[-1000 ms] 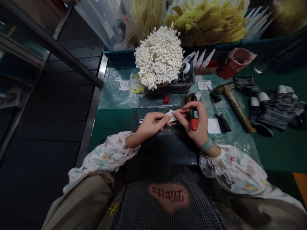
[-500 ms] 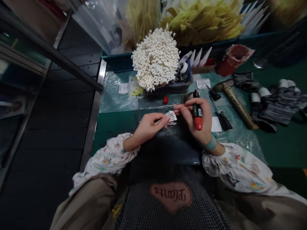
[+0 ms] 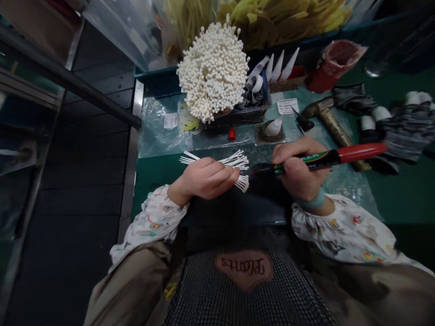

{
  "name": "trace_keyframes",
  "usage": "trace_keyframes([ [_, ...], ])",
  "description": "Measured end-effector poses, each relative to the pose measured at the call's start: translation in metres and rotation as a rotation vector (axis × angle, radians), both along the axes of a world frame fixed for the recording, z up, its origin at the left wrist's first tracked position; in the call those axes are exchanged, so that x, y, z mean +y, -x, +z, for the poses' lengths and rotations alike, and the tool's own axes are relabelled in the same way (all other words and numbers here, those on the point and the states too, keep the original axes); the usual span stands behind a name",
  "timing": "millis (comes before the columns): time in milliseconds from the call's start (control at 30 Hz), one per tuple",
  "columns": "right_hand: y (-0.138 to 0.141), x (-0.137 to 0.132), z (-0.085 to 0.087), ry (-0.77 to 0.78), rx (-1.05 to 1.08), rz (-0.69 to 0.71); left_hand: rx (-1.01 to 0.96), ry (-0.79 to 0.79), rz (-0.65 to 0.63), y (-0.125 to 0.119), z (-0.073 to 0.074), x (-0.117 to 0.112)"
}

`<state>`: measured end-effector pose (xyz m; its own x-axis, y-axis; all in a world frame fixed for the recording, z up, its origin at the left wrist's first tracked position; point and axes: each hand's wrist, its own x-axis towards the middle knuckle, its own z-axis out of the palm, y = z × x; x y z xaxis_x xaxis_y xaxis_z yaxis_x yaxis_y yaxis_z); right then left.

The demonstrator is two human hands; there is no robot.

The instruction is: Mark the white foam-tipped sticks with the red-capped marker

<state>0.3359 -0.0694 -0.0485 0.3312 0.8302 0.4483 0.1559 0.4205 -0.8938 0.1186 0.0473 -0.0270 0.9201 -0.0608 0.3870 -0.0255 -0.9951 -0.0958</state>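
My left hand [image 3: 212, 178] is closed around a small bunch of thin white stems with knobbed tips [image 3: 238, 159], which look like flower stamens. Their tips fan out to the right, and the other ends stick out at the left. In my right hand [image 3: 303, 168] is a black marker with a red end [image 3: 353, 153], gripped like a pen. Its uncapped tip points left, a little apart from the stem tips. A red marker cap [image 3: 231, 134] lies on the table beyond my left hand. Behind it stands a large bundle of the same white-tipped stems [image 3: 214, 72].
A small white-nozzled bottle [image 3: 273, 127] is on the table beyond my right hand. Farther right are a hammer [image 3: 336, 131], dark knit gloves [image 3: 406, 131] and a red container [image 3: 335, 65]. White pointed nozzles [image 3: 278, 67] and yellow pieces [image 3: 272, 27] fill boxes behind.
My right hand has turned the marker from upright to sideways, tip toward the stems. The stems in my left hand now show as a fuller, fanned bunch. The view has shifted slightly.
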Motion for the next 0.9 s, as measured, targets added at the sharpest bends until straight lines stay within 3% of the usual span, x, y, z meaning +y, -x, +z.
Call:
trace_keyframes([
  [133, 0.009, 0.000, 0.007, -0.092, -0.151, 0.137, 0.199, 0.292, 0.056, -0.004, 0.001, -0.003],
  [333, 0.011, 0.002, 0.015, -0.125, -0.292, 0.302, 0.191, 0.450, 0.086, -0.005, -0.002, -0.005],
  [533, 0.011, 0.005, 0.017, -0.176, -0.434, 0.370, 0.215, 0.333, 0.071, -0.003, -0.003, -0.005],
  [733, 0.009, 0.003, 0.016, -0.137, -0.325, 0.284, 0.149, 0.356, 0.035, -0.001, -0.003, -0.004],
  [900, 0.008, 0.001, 0.013, -0.081, -0.315, 0.206, 0.065, 0.079, -0.100, 0.002, -0.007, 0.000],
])
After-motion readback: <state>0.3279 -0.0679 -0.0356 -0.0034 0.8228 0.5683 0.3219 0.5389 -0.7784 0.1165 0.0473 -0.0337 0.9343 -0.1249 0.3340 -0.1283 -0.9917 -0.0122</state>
